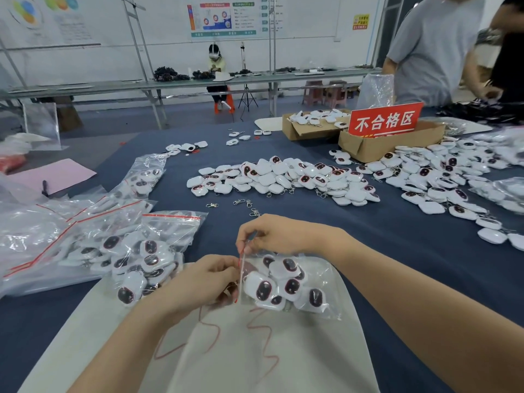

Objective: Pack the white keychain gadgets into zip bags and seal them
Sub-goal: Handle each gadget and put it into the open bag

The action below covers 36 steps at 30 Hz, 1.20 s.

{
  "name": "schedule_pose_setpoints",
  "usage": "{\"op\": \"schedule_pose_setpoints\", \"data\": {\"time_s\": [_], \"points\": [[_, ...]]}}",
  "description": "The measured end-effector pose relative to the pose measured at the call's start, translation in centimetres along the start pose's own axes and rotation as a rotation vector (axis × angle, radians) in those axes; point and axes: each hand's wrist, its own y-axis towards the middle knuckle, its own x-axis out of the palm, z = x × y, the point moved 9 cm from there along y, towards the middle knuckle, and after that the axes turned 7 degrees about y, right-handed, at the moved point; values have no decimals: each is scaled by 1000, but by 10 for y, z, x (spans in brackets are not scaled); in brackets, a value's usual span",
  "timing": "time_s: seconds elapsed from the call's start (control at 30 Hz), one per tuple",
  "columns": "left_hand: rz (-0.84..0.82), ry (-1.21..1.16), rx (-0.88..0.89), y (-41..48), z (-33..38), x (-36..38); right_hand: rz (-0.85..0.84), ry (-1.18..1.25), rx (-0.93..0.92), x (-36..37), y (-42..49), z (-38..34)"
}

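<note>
1. Now, low in the centre of the frame, a zip bag (317, 282) lies on a white sheet (255, 358). It holds several white keychain gadgets (262, 287), and its red zip strip (241, 279) runs roughly upright along the bag's left edge.
2. The right hand (272, 236) is curled, with thumb and fingertips pinching the upper end of the strip. The left hand (204, 282) is curled too and pinches the strip lower down.
3. The step in hand looks like sealing: this bag seems filled, and both hands work the mouth. How much of the strip is already closed cannot be told.
4. The next move likely calls for pressing along the strip from 1 end to the other, keeping gadgets and key rings clear of the mouth. The bag can then go with the filled bags (127, 256) at the left of the frame.
5. Plenty remains. A pile of loose gadgets (283, 177) sits mid-frame on the blue table cover (397, 251), with more at the right. A cardboard box (397, 143) with a red sign stands at the upper right.
</note>
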Motion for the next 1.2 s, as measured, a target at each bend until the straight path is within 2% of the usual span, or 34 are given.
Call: {"op": "schedule_pose_setpoints", "data": {"time_s": [0.13, 0.3, 0.47, 0.6, 0.7, 0.87, 0.97, 1.13, 1.2], "points": [[-48, -53, 25, -9, 3, 5, 2, 4, 0, 2, 0, 1], [11, 3, 139, -13, 10, 8, 8, -19, 3, 7, 1, 0], [-4, -46, 119, -10, 2, 6, 6, -45, -1, 9, 2, 1], [31, 20, 146, -9, -2, -11, 147, 26, -25, -13, 1, 5], [207, 70, 135, -4, -11, -32, 299, -1, 39, -37, -1, 25], [484, -205, 144, 12, -19, -51, 546, -6, 189, -72, -15, 76], [569, -363, 150, 35, -19, -52, 693, 41, 287, -89, -25, 105], [485, -829, 120, 88, -13, -44, 873, 323, 319, -106, -30, 135], [402, -1040, 107, 107, -8, -41, 919, 250, 303, -112, -28, 136]]}}
